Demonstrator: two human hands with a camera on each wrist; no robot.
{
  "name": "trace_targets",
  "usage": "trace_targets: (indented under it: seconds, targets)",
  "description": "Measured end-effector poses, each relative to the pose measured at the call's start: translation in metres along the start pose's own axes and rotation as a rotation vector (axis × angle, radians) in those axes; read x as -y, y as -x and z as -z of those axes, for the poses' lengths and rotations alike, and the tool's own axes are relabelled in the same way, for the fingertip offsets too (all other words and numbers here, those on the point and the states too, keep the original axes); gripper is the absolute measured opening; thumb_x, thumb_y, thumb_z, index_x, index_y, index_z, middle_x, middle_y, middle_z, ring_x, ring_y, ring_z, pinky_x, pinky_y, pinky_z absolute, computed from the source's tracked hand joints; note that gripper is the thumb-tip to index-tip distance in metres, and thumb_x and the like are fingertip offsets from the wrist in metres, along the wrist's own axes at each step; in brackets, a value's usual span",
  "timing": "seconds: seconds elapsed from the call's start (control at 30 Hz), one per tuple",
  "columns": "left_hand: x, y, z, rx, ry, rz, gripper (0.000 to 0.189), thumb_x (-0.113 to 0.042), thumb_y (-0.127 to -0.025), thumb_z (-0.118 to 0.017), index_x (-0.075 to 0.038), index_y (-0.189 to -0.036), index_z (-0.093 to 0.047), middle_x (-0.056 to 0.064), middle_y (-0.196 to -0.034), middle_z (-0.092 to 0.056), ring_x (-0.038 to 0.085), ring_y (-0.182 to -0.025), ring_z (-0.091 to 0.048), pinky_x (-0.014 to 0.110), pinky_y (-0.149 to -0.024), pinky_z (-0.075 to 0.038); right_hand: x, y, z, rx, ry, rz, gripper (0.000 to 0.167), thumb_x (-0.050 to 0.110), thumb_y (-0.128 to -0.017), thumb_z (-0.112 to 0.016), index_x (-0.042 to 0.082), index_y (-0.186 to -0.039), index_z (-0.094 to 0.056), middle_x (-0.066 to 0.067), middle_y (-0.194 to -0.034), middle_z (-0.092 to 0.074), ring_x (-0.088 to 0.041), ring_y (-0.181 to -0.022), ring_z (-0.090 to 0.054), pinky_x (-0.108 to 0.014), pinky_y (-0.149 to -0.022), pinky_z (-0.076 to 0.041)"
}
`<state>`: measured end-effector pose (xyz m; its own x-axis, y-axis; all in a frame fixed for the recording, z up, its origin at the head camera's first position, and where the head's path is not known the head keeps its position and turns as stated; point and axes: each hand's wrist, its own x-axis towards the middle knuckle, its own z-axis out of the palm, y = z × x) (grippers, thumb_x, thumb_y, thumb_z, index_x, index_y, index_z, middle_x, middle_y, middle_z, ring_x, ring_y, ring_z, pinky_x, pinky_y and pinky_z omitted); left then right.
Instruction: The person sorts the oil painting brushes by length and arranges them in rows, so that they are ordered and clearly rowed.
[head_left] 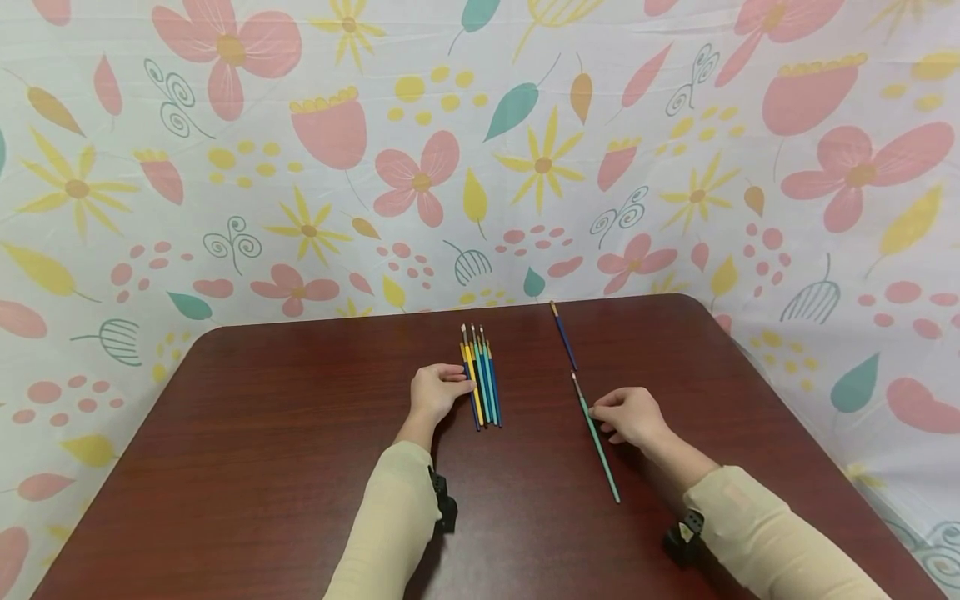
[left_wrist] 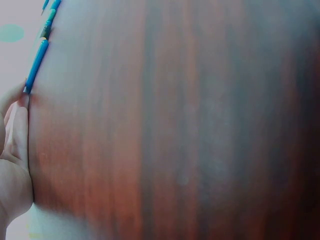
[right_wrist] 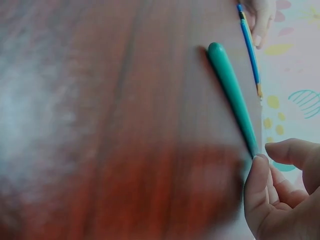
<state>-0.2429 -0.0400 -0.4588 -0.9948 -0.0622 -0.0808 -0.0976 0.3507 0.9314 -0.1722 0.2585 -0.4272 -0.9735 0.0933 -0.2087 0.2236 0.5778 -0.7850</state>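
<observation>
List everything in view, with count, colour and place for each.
Brush cluster: one, mixed blue, yellow, green, table's far middle; brush count unclear
Green brush: one, green, right of cluster
Blue brush: one, blue, beyond green brush
Table: one, reddish brown, beneath brushes
Floral cloth: white, pink, yellow, teal, behind table; count unclear
Wrist devices: two, black, near wrists
Sleeves: two, cream, on forearms
Left hand: one, bare, at cluster's left side
Right hand: one, bare, at green brush

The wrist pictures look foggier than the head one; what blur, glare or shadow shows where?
Head view: mostly crisp, soft sheen on the tabletop; left wrist view: hazy, wood grain smeared; right wrist view: grain blurred too, pale glare at left, dark shadow left of the green brush.
</observation>
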Motion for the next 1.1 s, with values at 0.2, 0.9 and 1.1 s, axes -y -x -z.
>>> trace_targets:
  seconds: [0.2, 0.9, 1.1]
  targets:
    - [0.0, 0.0, 0.0, 0.002, 0.007, -0.001, 0.031, -0.017, -0.077, -0.079, -0.007, -0.105, -0.072, 0.008, -0.098, -0.073, 0.02, -0.092, -0.068, 0.034, -0.081, -0.055, 0.006, -0.006, 0.0, -0.004, -0.015, 0.01, 0.028, 0.018, -0.087, -0.066, -0.005, -0.102, -0.068, -0.016, -0.089, -0.07, -0.014, -0.067, -0.065, -0.032, -0.056, -0.057]
    - [0.002, 0.0, 0.001, 0.014, 0.015, 0.004, 0.03, -0.017, -0.077, -0.079, -0.006, -0.105, -0.072, 0.008, -0.098, -0.073, 0.021, -0.091, -0.068, 0.035, -0.082, -0.055, 0.044, -0.036, -0.03, 0.059, -0.173, 0.063, 0.033, 0.019, -0.093, -0.058, -0.007, -0.112, -0.063, -0.027, -0.108, -0.066, -0.023, -0.081, -0.07, -0.034, -0.065, -0.058]
    - [0.001, -0.001, 0.001, 0.029, 0.023, 0.001, 0.03, -0.016, -0.078, -0.078, -0.006, -0.106, -0.071, 0.009, -0.096, -0.073, 0.021, -0.093, -0.069, 0.036, -0.085, -0.054, 0.054, -0.044, -0.045, 0.094, -0.199, 0.029, 0.035, 0.022, -0.093, -0.057, -0.005, -0.116, -0.062, -0.025, -0.113, -0.065, -0.027, -0.09, -0.07, -0.035, -0.07, -0.058]
